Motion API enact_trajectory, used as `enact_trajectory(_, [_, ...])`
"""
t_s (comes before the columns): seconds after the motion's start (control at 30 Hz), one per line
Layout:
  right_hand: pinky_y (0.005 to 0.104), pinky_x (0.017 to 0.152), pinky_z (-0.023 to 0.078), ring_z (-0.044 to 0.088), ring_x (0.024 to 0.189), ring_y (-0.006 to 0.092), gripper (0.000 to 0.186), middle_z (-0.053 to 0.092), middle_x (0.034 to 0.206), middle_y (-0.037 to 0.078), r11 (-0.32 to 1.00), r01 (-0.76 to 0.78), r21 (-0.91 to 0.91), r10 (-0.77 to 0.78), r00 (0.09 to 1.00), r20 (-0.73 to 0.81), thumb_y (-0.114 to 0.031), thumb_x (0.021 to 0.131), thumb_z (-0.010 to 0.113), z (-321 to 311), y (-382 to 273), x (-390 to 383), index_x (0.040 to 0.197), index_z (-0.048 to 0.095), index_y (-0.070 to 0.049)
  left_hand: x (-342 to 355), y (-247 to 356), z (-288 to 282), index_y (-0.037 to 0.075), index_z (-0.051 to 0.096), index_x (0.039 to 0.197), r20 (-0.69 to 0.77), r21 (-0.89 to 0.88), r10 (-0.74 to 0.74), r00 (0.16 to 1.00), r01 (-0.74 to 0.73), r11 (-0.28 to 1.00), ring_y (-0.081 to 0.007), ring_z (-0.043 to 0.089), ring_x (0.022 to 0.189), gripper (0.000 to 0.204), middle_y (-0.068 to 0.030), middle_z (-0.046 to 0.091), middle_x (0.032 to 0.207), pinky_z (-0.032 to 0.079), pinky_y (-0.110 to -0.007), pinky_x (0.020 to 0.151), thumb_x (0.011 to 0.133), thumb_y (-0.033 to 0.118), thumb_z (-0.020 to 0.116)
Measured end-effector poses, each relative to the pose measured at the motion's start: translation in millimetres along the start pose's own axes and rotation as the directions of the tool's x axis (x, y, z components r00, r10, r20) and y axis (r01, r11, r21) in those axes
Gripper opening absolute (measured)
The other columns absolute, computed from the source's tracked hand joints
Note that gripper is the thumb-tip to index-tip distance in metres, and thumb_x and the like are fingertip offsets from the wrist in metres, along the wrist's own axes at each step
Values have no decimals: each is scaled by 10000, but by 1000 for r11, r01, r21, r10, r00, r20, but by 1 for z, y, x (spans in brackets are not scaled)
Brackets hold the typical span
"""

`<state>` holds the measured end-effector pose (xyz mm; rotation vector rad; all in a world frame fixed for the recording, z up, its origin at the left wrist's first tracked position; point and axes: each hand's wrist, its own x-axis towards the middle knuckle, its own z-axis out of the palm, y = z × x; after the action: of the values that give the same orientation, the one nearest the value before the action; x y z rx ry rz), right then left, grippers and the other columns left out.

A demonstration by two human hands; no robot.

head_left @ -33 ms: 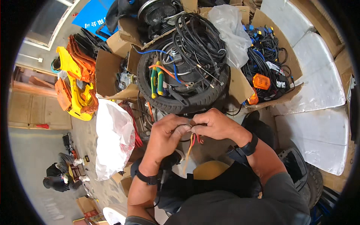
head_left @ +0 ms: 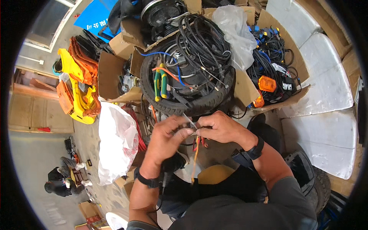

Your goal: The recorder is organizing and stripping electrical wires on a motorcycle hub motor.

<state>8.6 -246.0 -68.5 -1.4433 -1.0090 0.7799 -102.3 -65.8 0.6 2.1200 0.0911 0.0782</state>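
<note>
My left hand (head_left: 168, 134) pinches one end of a thin pale strip (head_left: 188, 119), with thumb and forefinger close to my right hand. My right hand (head_left: 218, 127) is closed on a bundle of thin wires; a yellow-orange wire (head_left: 195, 161) and short red wires (head_left: 204, 142) hang below its fingertips. The spot where strip and wires meet is partly hidden by my fingers. Just beyond my hands lies a wheel with a black tyre (head_left: 172, 109). On it rest pliers with green and yellow handles (head_left: 164, 82) and a coil of black cables (head_left: 205, 42).
At right, a cardboard box (head_left: 297, 57) holds tangled cables and orange lamps (head_left: 267, 83). A clear plastic bag (head_left: 234, 32) drapes beside it. White foam blocks (head_left: 324, 73) line the right edge. Yellow and orange plastic panels (head_left: 78, 99) and a white bag (head_left: 115, 142) lie left. Another person (head_left: 59, 182) is at far left.
My left hand has moved slightly left, away from my right. The pale strip now shows between them. The yellow-orange wire's hanging end has swung a little to the right.
</note>
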Motion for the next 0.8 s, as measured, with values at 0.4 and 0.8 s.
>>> enact_trajectory(0.4, [361, 591, 495, 658, 612, 262, 193, 642, 674, 160, 998, -19, -66, 13, 996, -94, -203, 863, 627, -5, 3, 1, 888, 665, -16, 124, -50, -36, 51, 669, 987, 91, 842, 413, 906, -291, 454, -336, 577, 974, 261, -111, 655, 1089, 501, -412, 823, 727, 28, 662])
enact_trajectory(0.8, [368, 577, 483, 628, 580, 274, 210, 629, 659, 165, 993, -109, -34, 105, 989, -104, -221, 852, 629, -14, 2, 3, 887, 660, -17, 108, -8, -89, 73, 639, 716, 356, 892, 275, 893, -412, 185, -296, 585, 808, 34, -77, 586, 772, 490, -405, 679, 716, 100, 659])
